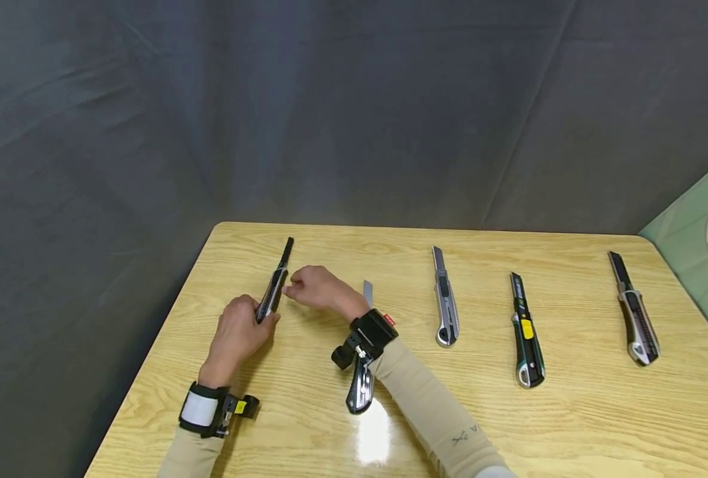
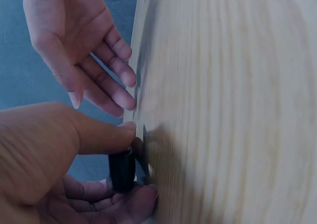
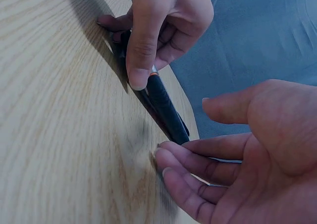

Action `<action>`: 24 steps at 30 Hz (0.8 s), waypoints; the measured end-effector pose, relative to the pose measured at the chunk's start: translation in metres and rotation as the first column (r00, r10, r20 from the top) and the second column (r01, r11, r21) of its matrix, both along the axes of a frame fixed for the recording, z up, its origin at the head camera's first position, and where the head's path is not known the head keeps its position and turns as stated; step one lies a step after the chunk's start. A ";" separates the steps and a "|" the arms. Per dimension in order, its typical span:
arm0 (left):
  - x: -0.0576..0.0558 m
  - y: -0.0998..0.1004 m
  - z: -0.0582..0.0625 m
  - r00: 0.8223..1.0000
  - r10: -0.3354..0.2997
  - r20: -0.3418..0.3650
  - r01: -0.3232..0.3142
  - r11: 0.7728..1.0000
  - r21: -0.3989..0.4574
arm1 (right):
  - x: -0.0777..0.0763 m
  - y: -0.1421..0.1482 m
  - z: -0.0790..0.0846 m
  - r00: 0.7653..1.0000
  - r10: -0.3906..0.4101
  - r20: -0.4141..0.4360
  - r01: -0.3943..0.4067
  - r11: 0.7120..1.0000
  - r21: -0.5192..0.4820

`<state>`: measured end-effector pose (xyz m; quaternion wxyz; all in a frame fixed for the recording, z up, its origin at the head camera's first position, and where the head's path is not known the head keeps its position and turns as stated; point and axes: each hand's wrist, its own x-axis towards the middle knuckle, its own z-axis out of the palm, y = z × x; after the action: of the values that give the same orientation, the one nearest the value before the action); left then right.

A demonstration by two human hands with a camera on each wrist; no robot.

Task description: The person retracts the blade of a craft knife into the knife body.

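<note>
A dark snap-off utility knife (image 1: 275,285) lies near the table's far left corner, its narrow black tip pointing away. My left hand (image 1: 240,328) grips its near end, thumb on one side and fingers on the other; in the left wrist view the end of the utility knife (image 2: 122,172) shows between them. Beside the knife's front part is my right hand (image 1: 320,289), fingers loosely bent and thumb apart. In the right wrist view its fingertips come right at the end of the utility knife (image 3: 168,110), and nothing is gripped in it.
Under my right forearm lies a black-and-silver utility knife (image 1: 360,392), partly hidden. Farther right on the wooden table (image 1: 580,418) are a silver utility knife (image 1: 446,309), a dark green one with a yellow slider (image 1: 528,338) and a black-and-silver one (image 1: 638,325). A grey curtain (image 1: 354,119) hangs behind.
</note>
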<state>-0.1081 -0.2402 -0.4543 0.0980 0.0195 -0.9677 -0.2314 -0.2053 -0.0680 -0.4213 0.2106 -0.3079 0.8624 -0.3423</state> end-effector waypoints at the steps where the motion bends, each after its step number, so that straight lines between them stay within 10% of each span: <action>1: 0.000 0.001 0.001 1.000 -0.003 -0.001 0.003 1.000 0.008 | 0.000 0.001 -0.001 1.000 -0.007 0.011 0.007 1.000 -0.009; 15: 0.005 0.018 0.015 0.997 -0.018 -0.069 0.023 0.997 0.068 | -0.001 0.011 0.004 0.960 -0.156 0.232 0.201 0.962 -0.183; 24: 0.008 0.025 0.025 0.990 -0.049 -0.135 0.069 0.987 0.148 | -0.003 0.016 0.007 0.838 -0.285 0.465 0.474 0.802 -0.363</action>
<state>-0.1001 -0.2150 -0.4295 0.1525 -0.0169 -0.9388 -0.3083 -0.2082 -0.0521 -0.4140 0.2222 -0.0921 0.7401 -0.6280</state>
